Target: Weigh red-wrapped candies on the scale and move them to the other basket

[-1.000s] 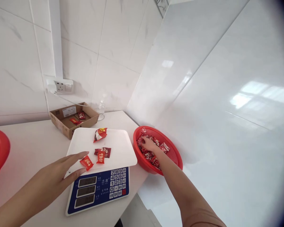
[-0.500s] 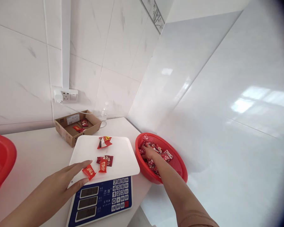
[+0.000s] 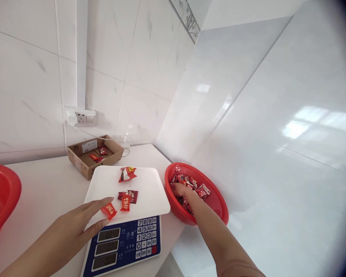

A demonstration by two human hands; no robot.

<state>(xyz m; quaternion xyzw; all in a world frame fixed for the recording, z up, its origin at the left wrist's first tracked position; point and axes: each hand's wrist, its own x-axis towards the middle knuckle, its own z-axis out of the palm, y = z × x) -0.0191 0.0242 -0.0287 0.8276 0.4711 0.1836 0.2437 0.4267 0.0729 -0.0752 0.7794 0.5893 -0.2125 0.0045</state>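
A white-topped weighing scale stands on the table, with several red candy packets on its tray. At the tray's near left corner, my left hand has thumb and index finger spread around a small red candy packet, without visibly squeezing it. Beside it lie another red packet and a dark red one; a larger red packet sits farther back. My right hand reaches into a red plastic basket of wrapped candies. Its fingers are sunk among the packets and hidden.
A cardboard box with a few red packets stands behind the scale, next to a clear plastic bottle. Part of another red basket shows at the left edge. A plug and cord sit at the wall socket.
My right hand has sunk a little deeper and shifted slightly among the packets in the basket, moving some of them. My left hand stays nearly still by the tray.
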